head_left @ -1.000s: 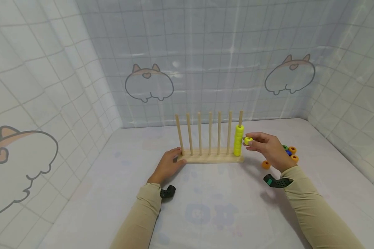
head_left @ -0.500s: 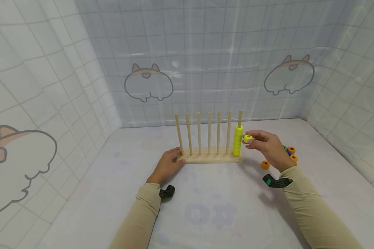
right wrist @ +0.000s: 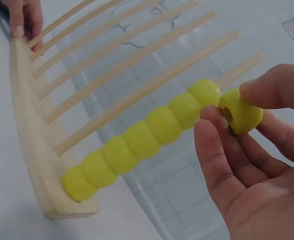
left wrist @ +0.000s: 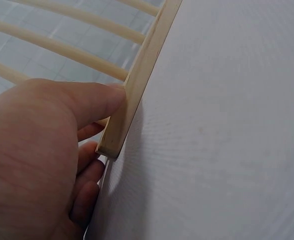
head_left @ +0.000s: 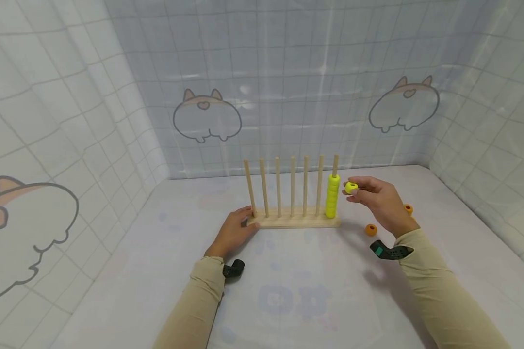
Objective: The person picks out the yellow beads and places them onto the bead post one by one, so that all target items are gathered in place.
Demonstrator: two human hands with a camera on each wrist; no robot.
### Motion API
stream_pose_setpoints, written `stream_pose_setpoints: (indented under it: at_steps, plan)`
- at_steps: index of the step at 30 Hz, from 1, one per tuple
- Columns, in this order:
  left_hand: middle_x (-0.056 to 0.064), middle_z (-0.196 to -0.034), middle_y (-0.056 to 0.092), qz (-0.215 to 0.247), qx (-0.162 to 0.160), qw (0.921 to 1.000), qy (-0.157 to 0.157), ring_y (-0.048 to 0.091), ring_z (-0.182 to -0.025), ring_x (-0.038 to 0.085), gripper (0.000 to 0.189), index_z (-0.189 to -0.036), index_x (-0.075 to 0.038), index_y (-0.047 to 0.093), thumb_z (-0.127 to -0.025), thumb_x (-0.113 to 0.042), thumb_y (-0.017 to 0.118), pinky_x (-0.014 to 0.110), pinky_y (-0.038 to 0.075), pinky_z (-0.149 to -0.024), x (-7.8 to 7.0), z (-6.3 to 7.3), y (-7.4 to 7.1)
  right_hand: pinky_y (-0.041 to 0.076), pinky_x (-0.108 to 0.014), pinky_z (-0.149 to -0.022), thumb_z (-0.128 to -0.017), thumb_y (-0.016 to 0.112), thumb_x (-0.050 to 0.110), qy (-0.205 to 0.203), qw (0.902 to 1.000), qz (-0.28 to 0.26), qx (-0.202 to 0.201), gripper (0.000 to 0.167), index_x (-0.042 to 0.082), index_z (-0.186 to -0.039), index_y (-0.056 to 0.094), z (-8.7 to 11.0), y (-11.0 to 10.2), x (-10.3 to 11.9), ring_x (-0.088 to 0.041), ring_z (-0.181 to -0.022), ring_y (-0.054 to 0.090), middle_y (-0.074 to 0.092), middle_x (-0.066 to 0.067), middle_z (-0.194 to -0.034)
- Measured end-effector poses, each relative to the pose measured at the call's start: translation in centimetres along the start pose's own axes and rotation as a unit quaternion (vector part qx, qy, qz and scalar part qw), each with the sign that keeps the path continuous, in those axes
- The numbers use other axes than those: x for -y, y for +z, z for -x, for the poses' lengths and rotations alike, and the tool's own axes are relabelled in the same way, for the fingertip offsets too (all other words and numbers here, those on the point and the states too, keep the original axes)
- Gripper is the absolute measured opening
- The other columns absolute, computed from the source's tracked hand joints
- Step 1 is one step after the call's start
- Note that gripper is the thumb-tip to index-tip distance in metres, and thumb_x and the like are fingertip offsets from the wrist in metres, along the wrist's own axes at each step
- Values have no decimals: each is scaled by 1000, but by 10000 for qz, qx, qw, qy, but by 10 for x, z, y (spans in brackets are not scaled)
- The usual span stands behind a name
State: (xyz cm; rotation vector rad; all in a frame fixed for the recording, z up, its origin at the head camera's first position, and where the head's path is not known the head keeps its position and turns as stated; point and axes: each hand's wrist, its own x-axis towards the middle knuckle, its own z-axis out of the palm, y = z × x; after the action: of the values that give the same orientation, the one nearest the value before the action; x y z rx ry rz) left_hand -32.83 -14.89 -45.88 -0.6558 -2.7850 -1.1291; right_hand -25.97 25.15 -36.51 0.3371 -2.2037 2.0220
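A wooden peg rack (head_left: 294, 222) with several upright pegs stands on the table in the head view. Its rightmost peg carries a column of yellow beads (head_left: 332, 196), and bare wood shows at the top. My left hand (head_left: 233, 233) grips the left end of the base; in the left wrist view the thumb lies on the wood and the fingers reach behind it. Just right of the column, my right hand (head_left: 381, 199) pinches a loose yellow bead (right wrist: 244, 115) between thumb and fingers. The bead's hole faces the column in the right wrist view.
An orange bead (head_left: 371, 230) lies on the table below the right hand. Another orange bead (head_left: 408, 209) shows beyond that hand, which hides others near it. A tile-patterned sheet with cartoon animals (head_left: 207, 115) rises behind the rack and along both sides.
My right hand has lifted slightly and drawn a little to the right with the yellow bead, now covering the green and blue beads. The left hand keeps its grip on the rack.
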Motion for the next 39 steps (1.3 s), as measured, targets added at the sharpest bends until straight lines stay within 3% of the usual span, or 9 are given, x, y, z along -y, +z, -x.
stream_pose_setpoints:
  at_steps: [7, 11, 19, 39]
  plan:
    - [11, -152, 47, 13, -31, 10000, -3, 37, -142, 34, 54, -140, 0, 57, -95, -28, 67, 48, 26, -118, 2, 0, 1, 54, -30, -95, -100, 60, 7, -139, 9996, -159, -165, 37, -4, -135, 56, -6, -3, 5, -23, -113, 63, 52, -27, -134]
    - [11, -151, 48, 17, -31, 10000, 25, 38, -142, 34, 53, -140, 0, 57, -95, -27, 67, 48, 27, -118, 2, -1, 2, 53, -29, -95, -99, 63, 10, -91, 9993, -201, -295, 40, -4, -136, 55, -12, -2, 7, -23, -114, 63, 54, -22, -133]
    - [11, -151, 48, 45, -43, 9999, 95, 38, -142, 35, 53, -140, 1, 57, -95, -27, 67, 49, 28, -118, 1, -1, 0, 55, -33, -93, -96, 69, 13, -408, 9938, -965, -368, 44, -8, -133, 55, -28, 0, 17, -26, -111, 66, 58, -22, -125]
    - [10, -151, 48, 34, -36, 10000, 39, 39, -141, 34, 52, -139, 1, 58, -95, -25, 66, 48, 28, -118, 5, -2, 2, 54, -33, -94, -95, 70, 12, -704, 9889, -1239, -423, 41, -7, -129, 57, -56, 12, 41, -27, -110, 66, 62, -16, -120]
